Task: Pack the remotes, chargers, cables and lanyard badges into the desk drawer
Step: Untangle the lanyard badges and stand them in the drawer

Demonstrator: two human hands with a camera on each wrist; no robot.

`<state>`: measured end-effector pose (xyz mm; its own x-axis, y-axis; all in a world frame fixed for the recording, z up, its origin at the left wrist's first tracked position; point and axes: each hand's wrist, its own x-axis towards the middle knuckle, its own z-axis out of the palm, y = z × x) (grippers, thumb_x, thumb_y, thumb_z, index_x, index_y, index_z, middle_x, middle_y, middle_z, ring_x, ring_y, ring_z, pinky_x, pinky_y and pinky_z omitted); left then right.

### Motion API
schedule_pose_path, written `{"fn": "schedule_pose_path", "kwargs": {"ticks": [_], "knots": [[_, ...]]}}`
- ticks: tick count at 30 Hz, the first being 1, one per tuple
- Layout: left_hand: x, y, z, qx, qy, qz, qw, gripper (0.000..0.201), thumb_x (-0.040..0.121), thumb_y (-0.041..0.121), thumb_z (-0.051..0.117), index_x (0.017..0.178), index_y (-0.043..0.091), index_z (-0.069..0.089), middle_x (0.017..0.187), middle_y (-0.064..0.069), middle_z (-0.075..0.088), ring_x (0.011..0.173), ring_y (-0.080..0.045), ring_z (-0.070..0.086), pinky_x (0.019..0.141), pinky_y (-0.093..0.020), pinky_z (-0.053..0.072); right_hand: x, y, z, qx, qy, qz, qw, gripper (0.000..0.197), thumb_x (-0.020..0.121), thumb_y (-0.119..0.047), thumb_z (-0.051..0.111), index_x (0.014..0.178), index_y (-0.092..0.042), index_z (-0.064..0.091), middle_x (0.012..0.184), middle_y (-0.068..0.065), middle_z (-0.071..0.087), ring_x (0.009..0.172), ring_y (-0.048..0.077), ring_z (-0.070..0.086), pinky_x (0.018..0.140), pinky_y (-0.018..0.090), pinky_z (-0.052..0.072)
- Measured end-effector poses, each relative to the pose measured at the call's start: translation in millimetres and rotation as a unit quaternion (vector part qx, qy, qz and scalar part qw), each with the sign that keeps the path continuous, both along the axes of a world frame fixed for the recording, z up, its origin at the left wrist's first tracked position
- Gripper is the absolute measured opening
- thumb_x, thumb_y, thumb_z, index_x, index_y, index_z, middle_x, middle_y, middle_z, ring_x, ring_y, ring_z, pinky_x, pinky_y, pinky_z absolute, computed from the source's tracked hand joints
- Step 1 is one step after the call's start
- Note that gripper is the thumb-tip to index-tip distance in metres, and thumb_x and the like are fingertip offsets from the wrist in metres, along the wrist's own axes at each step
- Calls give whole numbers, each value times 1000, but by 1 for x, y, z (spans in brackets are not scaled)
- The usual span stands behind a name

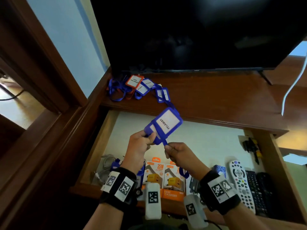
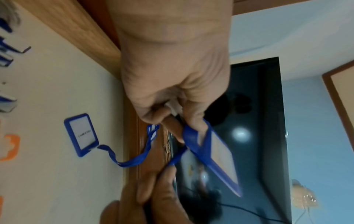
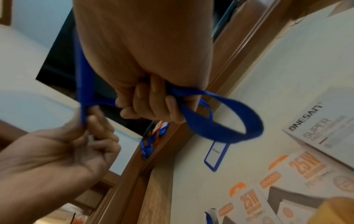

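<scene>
A blue badge holder (image 1: pixel 166 123) marked PELAWAT hangs above the open drawer (image 1: pixel 102 136). My left hand (image 1: pixel 146 140) grips its lower edge, and the edge of a second blue holder shows behind it. My right hand (image 1: pixel 171 150) pinches the blue lanyard strap (image 3: pixel 220 121), which loops out of the fist in the right wrist view. The left wrist view shows the held holder (image 2: pixel 216 159) edge-on. Another blue badge (image 2: pixel 81 134) lies flat on the drawer's pale liner. A pile of blue and orange lanyard badges (image 1: pixel 137 87) sits on the desk top at the back left.
Along the drawer's front lie orange charger boxes (image 1: pixel 172 180), a grey cable (image 1: pixel 104 165), a white remote (image 1: pixel 240 181) and black remotes (image 1: pixel 259 190). A black item (image 1: pixel 252 145) lies at the drawer's back right. A dark TV (image 1: pixel 199 30) stands on the desk, with a white cable (image 1: pixel 292 85) hanging at right.
</scene>
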<state>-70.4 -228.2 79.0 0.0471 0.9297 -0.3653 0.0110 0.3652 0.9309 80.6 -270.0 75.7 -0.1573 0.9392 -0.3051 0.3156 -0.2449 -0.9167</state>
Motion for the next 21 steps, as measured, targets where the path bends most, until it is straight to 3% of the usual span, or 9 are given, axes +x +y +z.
{"fn": "schedule_pose_path", "kwargs": {"ticks": [2, 5, 8, 12, 15, 18, 21], "knots": [[0, -1, -2, 8, 57, 21, 998, 9, 92, 15, 60, 97, 16, 67, 95, -6, 69, 89, -20, 63, 69, -27, 42, -3, 1, 6, 26, -55, 48, 997, 37, 99, -17, 46, 63, -17, 52, 47, -11, 44, 42, 0, 39, 48, 10, 32], [-3, -4, -2, 33, 138, -8, 990, 7, 90, 11, 61, 92, 15, 66, 89, -2, 68, 81, -12, 61, 62, -21, 40, -1, 2, 19, 47, -110, 115, 986, 36, 97, -14, 48, 63, -19, 53, 49, -13, 52, 47, -4, 48, 51, 7, 35], [-9, -6, -2, 38, 228, -134, 964, 11, 86, 16, 65, 96, 14, 69, 91, -1, 71, 84, -13, 65, 70, -22, 47, 7, 3, 31, 47, -134, 152, 978, 32, 96, -16, 51, 64, -19, 57, 48, -16, 53, 45, -2, 46, 49, 9, 35], [-19, -9, -1, 67, 319, -250, 912, 8, 84, 17, 68, 92, 17, 68, 94, 4, 67, 87, -9, 62, 71, -19, 46, 19, 12, 34, 53, -144, 152, 976, 28, 94, -19, 56, 65, -18, 57, 56, -7, 53, 46, -1, 47, 50, 11, 36], [-28, -11, 6, 56, 289, -306, 905, 10, 84, 11, 68, 93, 11, 69, 96, -3, 69, 90, -16, 64, 83, -31, 52, 24, 18, 30, 38, -106, 118, 987, 30, 92, -21, 59, 63, -16, 57, 51, -6, 51, 45, 3, 43, 49, 16, 36], [-39, -12, 11, 33, 190, -314, 930, 16, 84, 2, 64, 91, 15, 70, 96, -2, 71, 93, -17, 65, 82, -29, 52, 23, 20, 24, 13, -27, 96, 995, 27, 92, -22, 59, 68, -12, 59, 58, 3, 55, 53, 12, 50, 51, 19, 39], [-49, -10, 11, 36, 76, -255, 963, 28, 84, -6, 59, 96, 17, 71, 98, -2, 73, 99, -21, 66, 88, -35, 52, 18, 18, 21, 10, 75, 84, 994, 25, 95, -19, 53, 82, 1, 60, 70, 10, 61, 63, 19, 58, 57, 21, 45]]}}
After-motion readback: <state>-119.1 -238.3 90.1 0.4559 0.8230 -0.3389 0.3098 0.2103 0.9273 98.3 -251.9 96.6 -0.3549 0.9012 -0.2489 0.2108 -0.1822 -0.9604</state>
